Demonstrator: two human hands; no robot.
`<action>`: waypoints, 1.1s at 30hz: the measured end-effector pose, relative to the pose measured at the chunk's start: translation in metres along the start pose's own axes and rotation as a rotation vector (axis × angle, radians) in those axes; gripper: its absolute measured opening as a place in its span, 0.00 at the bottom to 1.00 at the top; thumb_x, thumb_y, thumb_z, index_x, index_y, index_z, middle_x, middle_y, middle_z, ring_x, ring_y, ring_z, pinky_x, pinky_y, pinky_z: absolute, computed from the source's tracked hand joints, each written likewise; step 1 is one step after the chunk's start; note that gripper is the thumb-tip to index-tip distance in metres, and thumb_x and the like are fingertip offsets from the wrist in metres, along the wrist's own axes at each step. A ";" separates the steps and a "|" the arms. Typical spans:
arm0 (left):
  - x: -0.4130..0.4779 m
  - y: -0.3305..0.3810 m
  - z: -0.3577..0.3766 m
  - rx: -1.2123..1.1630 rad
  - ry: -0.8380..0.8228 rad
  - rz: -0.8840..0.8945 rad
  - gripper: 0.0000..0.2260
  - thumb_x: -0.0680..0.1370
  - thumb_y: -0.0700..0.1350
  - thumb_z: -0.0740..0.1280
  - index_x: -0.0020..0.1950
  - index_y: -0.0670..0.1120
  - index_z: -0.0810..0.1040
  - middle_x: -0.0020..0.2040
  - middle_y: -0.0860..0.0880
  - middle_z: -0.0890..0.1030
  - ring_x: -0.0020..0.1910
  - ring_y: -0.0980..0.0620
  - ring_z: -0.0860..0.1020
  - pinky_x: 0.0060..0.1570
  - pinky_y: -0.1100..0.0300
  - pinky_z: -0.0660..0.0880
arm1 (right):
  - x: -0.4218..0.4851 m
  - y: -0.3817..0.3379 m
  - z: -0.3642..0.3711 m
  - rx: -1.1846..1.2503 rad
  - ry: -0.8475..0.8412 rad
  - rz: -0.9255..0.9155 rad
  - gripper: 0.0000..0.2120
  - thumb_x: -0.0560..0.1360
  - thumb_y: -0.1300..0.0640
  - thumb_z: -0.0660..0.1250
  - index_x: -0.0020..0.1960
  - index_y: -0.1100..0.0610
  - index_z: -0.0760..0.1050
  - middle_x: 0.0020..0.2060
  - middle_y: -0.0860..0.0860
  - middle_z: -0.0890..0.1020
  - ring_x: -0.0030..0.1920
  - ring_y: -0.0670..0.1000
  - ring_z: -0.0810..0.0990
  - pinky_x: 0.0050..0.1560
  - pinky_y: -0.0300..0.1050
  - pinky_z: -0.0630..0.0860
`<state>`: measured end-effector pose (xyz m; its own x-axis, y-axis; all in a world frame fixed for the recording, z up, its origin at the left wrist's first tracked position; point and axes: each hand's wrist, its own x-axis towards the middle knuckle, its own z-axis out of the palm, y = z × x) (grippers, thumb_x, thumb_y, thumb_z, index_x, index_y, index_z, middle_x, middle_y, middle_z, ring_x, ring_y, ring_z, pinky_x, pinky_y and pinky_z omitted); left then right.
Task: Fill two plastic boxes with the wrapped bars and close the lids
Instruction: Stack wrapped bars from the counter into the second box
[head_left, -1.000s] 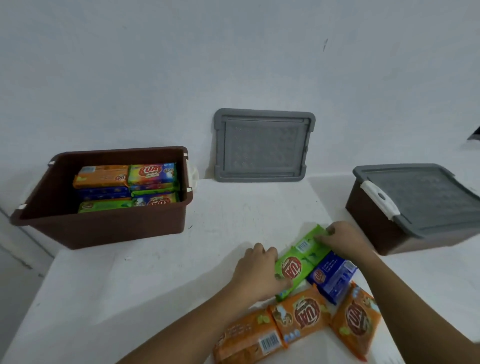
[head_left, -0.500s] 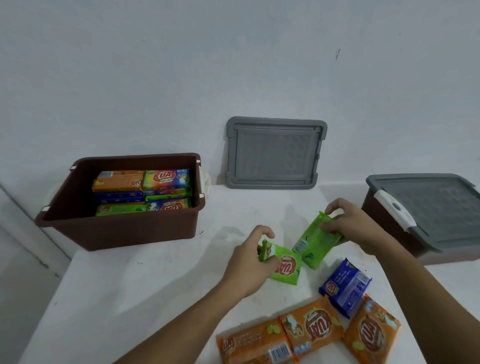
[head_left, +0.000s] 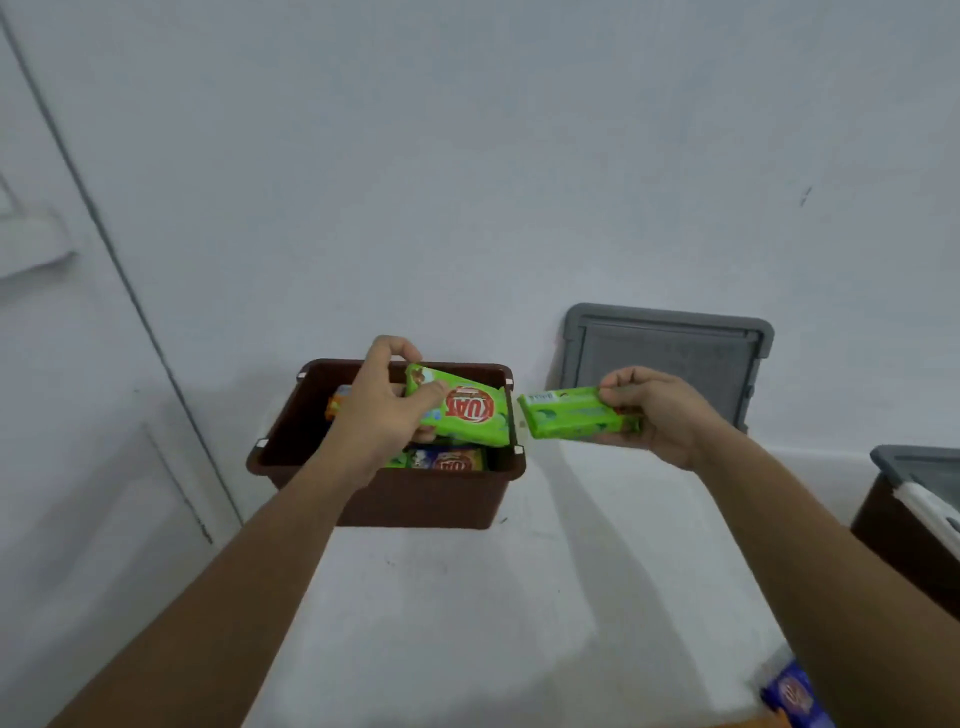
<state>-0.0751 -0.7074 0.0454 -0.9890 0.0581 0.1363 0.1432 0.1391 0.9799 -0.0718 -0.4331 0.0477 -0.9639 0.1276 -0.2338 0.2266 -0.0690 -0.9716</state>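
L hand (head_left: 382, 410) is wrapped round the left end of a green bar (head_left: 470, 418), thumb laid on the printed face. The bar is held over the open brown box (head_left: 415, 501), above the stacked bars (head_left: 449, 460) inside it; its long axis runs left-right, left end raised, right end dipped toward the box's right wall, label face turned to the camera.

R hand (head_left: 660, 415) pinches the right end of a 2nd green bar (head_left: 571, 420); this one is held just outside the box's right rim, approx. level, long axis left-right, free end pointed left at the box, plainer side shown.

Progress, as judged: the 2nd box (head_left: 898, 540) at the right edge is seen w/ a grey lid (head_left: 922, 467) on it, so it is taken as done; the open box is part-filled; the loose lid (head_left: 670, 364) is propped against the wall (head_left: 467, 208), not yet fitted.

Left to do: both green bars are to be set in; a blue bar (head_left: 792, 696) at the near right of the table (head_left: 519, 597) is to be fetched, poss. w/ more out of view; the lid is then to be pressed on.
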 end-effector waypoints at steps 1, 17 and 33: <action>0.009 -0.004 -0.014 0.022 0.025 -0.010 0.11 0.76 0.41 0.69 0.52 0.48 0.67 0.44 0.44 0.79 0.41 0.51 0.82 0.31 0.62 0.79 | 0.005 -0.003 0.015 -0.005 -0.012 0.005 0.10 0.75 0.70 0.63 0.40 0.59 0.72 0.37 0.56 0.77 0.38 0.54 0.79 0.37 0.55 0.83; 0.072 -0.085 -0.077 0.495 -0.027 -0.260 0.14 0.74 0.37 0.70 0.44 0.46 0.64 0.45 0.44 0.74 0.41 0.45 0.78 0.33 0.53 0.79 | 0.057 0.046 0.164 -0.804 0.188 -0.094 0.13 0.74 0.63 0.64 0.57 0.63 0.75 0.52 0.59 0.81 0.53 0.59 0.79 0.50 0.46 0.75; 0.074 -0.089 -0.062 1.114 -0.181 -0.372 0.25 0.68 0.53 0.76 0.58 0.42 0.75 0.50 0.46 0.80 0.43 0.51 0.76 0.49 0.58 0.76 | 0.061 0.066 0.177 -1.322 0.020 -0.077 0.14 0.77 0.59 0.62 0.62 0.62 0.73 0.56 0.57 0.79 0.56 0.55 0.79 0.56 0.46 0.76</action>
<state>-0.1634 -0.7770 -0.0231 -0.9699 -0.0412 -0.2401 -0.1089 0.9549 0.2763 -0.1404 -0.6050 -0.0243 -0.9806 0.1028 -0.1667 0.1475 0.9475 -0.2837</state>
